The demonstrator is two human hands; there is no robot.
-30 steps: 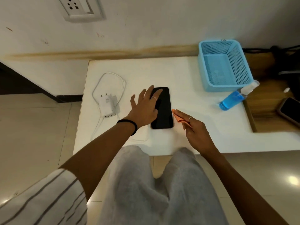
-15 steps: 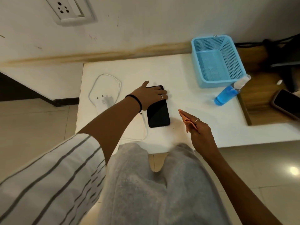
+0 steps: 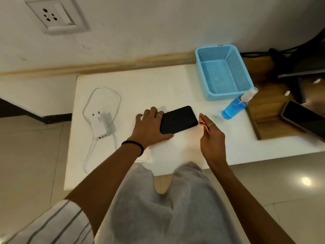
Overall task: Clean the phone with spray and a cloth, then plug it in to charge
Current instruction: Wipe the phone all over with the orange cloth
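Two hands at the phone, cloth in R

Phone point(image 3: 179, 120), flat black glossy slab w/ rounded corners, lies screen-up and slanted on the white table point(image 3: 158, 81), smooth matte top. L hand point(image 3: 151, 126) spread wide over the phone's left end; fingers straight, thumb along the near edge, palm pressing down. Ring on one finger, black band at the wrist.

R hand point(image 3: 212, 136) just right of the phone, pinching a small orange cloth point(image 3: 204, 123), thin and folded, between thumb and fingers; cloth tip near the phone's right corner, can't tell if touching. Ring on this hand too.

Spray bottle point(image 3: 236, 106), clear plastic w/ blue liquid approx. most of the way up and a clear cap, lies on its side at the table's right edge, just in front of the basket point(image 3: 242, 74). Basket is light blue perforated plastic, rectangular, nothing visible inside.

White charger brick point(image 3: 102, 125), boxy, pins up, sits left of the phone w/ its white cable point(image 3: 103, 95) looped around it. Wall socket point(image 3: 56, 16), white plate, upper left. Second dark phone point(image 3: 304, 118) on wooden surface point(image 3: 270, 106), far right.
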